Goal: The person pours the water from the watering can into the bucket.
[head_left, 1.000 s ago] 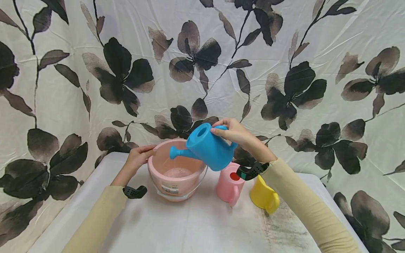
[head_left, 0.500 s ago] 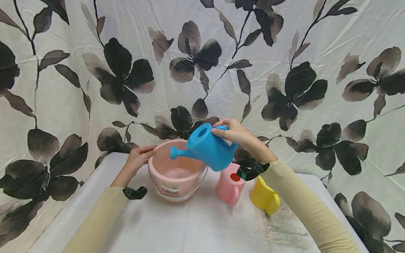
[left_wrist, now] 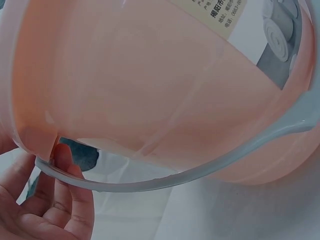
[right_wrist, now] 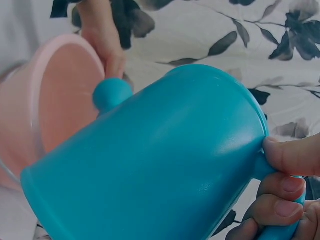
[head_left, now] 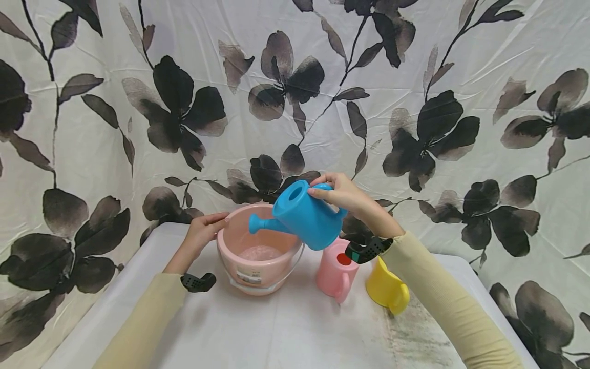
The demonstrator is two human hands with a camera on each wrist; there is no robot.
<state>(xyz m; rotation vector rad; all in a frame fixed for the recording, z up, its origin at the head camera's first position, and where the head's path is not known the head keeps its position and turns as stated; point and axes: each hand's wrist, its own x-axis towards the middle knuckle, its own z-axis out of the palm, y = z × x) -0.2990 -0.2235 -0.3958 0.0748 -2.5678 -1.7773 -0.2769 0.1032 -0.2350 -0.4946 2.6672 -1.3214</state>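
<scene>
Blue can, gripped by right hand, overlapped bucket; left hand pinched its rim. Yellow can stood toward table's right edge.

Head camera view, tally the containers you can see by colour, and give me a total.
Blue: 1, the watering can in the right hand
Pink: 2, the paler bucket and the handled jug
Yellow: 1, the handled container, its top partly hidden by the right arm
Total: 4

The head view is bright with soft shadows, while both wrist views look dimmer.
</scene>
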